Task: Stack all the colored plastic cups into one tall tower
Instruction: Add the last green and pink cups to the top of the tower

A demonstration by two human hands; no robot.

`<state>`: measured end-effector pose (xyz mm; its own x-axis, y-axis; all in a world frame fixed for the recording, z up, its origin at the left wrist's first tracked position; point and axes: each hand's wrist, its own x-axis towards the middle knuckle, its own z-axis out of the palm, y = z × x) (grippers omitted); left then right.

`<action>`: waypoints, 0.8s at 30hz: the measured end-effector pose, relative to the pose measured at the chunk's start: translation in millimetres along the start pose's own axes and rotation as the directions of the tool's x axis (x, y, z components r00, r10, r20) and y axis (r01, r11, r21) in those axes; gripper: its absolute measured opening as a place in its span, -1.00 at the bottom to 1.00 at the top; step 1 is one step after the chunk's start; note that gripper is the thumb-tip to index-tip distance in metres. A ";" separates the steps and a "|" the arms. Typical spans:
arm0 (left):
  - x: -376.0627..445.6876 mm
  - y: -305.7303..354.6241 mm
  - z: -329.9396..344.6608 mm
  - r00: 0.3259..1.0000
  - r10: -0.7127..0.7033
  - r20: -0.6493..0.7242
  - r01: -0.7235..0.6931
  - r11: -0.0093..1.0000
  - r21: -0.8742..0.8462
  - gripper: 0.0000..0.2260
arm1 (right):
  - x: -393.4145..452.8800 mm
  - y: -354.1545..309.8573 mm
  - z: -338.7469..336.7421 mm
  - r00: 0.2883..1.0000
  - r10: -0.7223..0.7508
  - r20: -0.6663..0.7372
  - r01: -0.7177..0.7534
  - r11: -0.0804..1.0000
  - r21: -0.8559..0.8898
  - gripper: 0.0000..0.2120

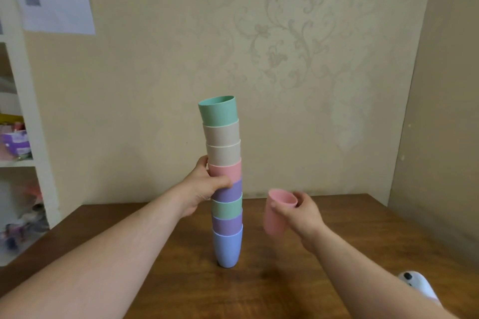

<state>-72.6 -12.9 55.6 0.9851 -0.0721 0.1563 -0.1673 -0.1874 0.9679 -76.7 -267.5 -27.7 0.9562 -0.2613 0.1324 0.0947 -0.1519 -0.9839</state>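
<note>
Standing on the brown wooden table (160, 254), roughly midway between its left and right edges and nearer the far edge than the near one, is a tower of nested cups (225, 179), all mouth-up. Order from base to top: blue cup (228, 248), purple, green, purple, pink, two beige, then a green top cup (218, 110). Tower leans slightly, its top tipped toward the left.

Left hand (207, 186) is wrapped around the tower's mid-height from the left side; thumb lies across the front at the seam between the pink and upper purple cup, fingers go behind and are hidden. Grip closed on the stack.

Right hand (298, 212) holds a loose pink cup (278, 211) to the right of the tower, apart from it, level with the lower green and purple cups. Cup is mouth-up, tilted, with its mouth toward the camera; fingers close around its upper wall near the rim, thumb on the near side. Its base appears clear of the table.

A white object (417, 286) sits at the table's near right edge, partly behind the right forearm.
</note>
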 end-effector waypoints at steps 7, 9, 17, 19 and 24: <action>4.7 61.0 6.9 0.912 0.271 -0.307 -0.327 0.934 -0.147 0.03 | 15.4 -154.8 -20.3 0.966 -0.256 -0.039 0.259 0.959 0.112 -0.19; 5.7 79.2 10.3 0.868 0.321 -0.379 -0.367 0.929 -0.054 -0.01 | 13.1 -187.6 -21.0 0.948 -0.316 -0.031 0.318 0.941 0.114 -0.23; 12.5 93.4 9.2 0.893 0.321 -0.315 -0.357 0.932 -0.064 -0.12 | -9.1 -272.7 3.8 0.885 -0.462 -0.066 0.465 0.863 0.197 -0.18; 13.8 93.0 9.1 0.899 0.328 -0.290 -0.365 0.927 -0.086 -0.10 | -15.8 -289.4 15.8 0.861 -0.503 -0.076 0.506 0.830 0.237 -0.13; 17.0 88.7 5.5 0.910 0.350 -0.223 -0.378 0.920 -0.097 -0.01 | -24.0 -305.2 42.0 0.828 -0.560 0.032 0.549 0.820 0.162 -0.14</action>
<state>-70.9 -36.2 142.9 0.8465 0.0875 0.5252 -0.5228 -0.0497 0.8510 -116.9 -174.8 264.4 0.7472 -0.1003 0.6570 0.6474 -0.1132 -0.7537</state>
